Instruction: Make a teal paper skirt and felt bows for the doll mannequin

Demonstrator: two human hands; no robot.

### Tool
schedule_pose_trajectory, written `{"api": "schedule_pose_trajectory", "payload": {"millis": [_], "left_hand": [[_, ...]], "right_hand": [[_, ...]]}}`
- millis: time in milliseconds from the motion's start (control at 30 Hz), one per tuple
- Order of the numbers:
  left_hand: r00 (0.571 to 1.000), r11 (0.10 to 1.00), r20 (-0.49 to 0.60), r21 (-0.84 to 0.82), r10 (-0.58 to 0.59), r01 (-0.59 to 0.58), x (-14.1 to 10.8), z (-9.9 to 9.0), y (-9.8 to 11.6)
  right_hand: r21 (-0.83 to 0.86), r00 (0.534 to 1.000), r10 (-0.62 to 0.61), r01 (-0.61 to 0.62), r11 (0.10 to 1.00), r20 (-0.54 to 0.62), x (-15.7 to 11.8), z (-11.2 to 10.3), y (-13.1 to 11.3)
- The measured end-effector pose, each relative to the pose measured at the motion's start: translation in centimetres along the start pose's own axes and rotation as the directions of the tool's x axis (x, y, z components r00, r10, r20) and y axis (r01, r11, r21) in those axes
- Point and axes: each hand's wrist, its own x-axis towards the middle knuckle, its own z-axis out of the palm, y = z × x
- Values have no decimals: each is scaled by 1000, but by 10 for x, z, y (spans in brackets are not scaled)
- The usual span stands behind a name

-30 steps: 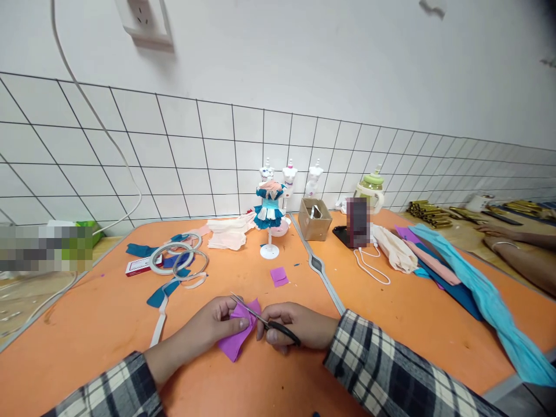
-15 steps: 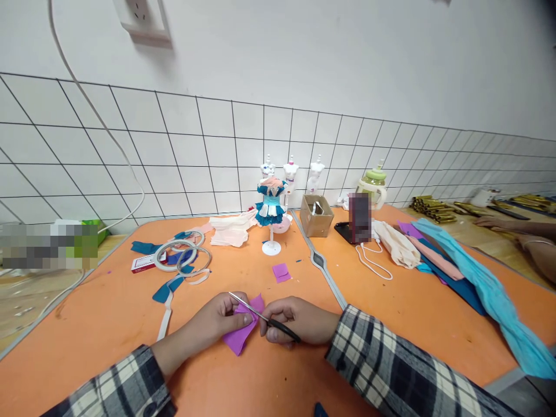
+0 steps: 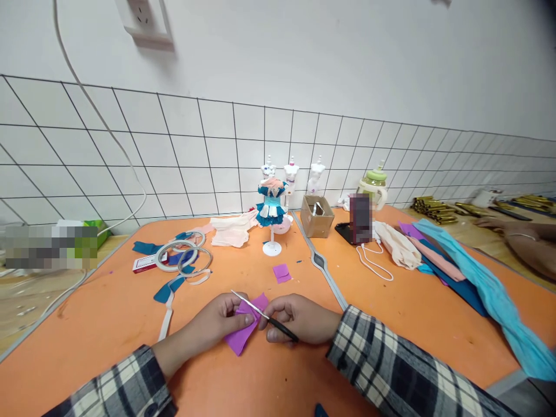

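Note:
A folded piece of purple fabric or crepe paper (image 3: pixel 238 341) is pinched between the thumb and fingers of my left hand (image 3: pixel 220 315). My right hand (image 3: pixel 300 319) grips scissors (image 3: pixel 278 328) by their black handle. Their narrow metal blades slant up to the left across the purple piece, looking nearly closed. Whether the blades touch the piece or lie just above it is hard to tell. Beyond my hands a small purple square (image 3: pixel 281 273) lies flat on the orange mat (image 3: pixel 299 382). Farther back stands a small dress form (image 3: pixel 271 209) in a teal ruffled dress.
Tape rolls (image 3: pixel 176 255), a small red-and-white box (image 3: pixel 147 263) and teal scraps lie left. At the back are white dress forms (image 3: pixel 317 174), a cardboard box (image 3: pixel 317 217) and a phone (image 3: pixel 360 219). Blue strips (image 3: pixel 490 278) lie right, near another person's arm (image 3: pixel 530 237).
The scissors and the purple piece have shifted very slightly against each other. Both my hands stay in nearly the same place. At the far right, the other person's arm has moved a little.

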Motion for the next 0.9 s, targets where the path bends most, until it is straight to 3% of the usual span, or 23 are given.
{"api": "schedule_pose_trajectory", "payload": {"millis": [300,600,833,900], "left_hand": [[999,1000,50,15,7,-8,0,0,1],[997,999,61,25,37,-39,-1,4,5],[998,999,65,36,-16,14,-4,7,6],[1000,1000,0,-6,-20,20,-4,7,4]], "right_hand": [[67,995,-60,54,996,78,-2,-3,3],[59,992,-8,0,998,123,-6,-4,1],[74,992,-54,46,996,112,-5,-3,0],[49,991,-132,132,990,-9,-4,-2,-2]]}}
